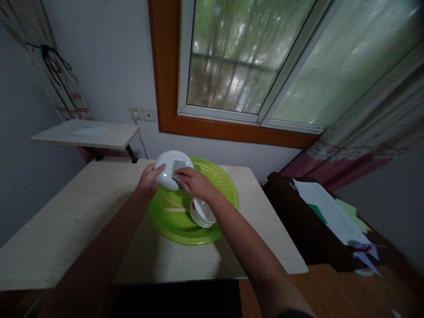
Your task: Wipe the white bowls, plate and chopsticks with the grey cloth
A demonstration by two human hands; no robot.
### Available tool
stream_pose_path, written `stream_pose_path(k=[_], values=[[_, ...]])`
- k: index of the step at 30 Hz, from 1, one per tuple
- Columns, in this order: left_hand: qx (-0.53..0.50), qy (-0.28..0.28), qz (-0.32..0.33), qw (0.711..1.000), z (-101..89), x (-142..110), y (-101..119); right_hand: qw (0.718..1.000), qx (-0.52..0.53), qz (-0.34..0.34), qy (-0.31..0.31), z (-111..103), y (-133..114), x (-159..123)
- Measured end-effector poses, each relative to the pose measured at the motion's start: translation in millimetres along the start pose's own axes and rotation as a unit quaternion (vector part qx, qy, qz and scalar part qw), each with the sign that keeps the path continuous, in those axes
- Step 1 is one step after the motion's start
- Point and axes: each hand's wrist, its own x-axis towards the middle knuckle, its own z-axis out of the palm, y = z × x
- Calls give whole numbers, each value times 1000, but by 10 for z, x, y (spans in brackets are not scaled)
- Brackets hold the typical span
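Observation:
My left hand (148,179) grips the left edge of a white plate (168,160), holding it tilted above a green basin (172,234). With its fingers bent, my right hand (196,183) presses a grey cloth (179,166) against the plate's face. Inside the basin, below my right wrist, sits a small stack of white bowls (201,217), partly covered by my forearm. Pale wooden chopsticks (175,210) lie to the left of the bowls, their right ends touching or close to them.
The basin stands on a pale wooden table (106,212). A raised shelf (115,134) is at its back left. Behind are a wall socket (135,113) with a plugged cord and a window (232,66). Papers (326,210) lie on a dark cabinet (294,225) at right.

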Motion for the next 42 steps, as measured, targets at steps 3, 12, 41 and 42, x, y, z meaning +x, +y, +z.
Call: stream_pose_path(k=[3, 12, 41, 42], values=[[0, -20, -15, 1000, 24, -20, 9, 1000, 16, -14, -2, 0, -34, 20], [10, 14, -6, 1000, 16, -10, 21, 992, -58, 107, 46, 13, 128, 0], [-12, 1, -7, 1000, -20, 15, 9, 989, -77, 118, 39, -63, 112, -13], [-13, 2, -5, 1000, -18, 13, 13, 992, -71, 101, 39, -64, 103, -13]])
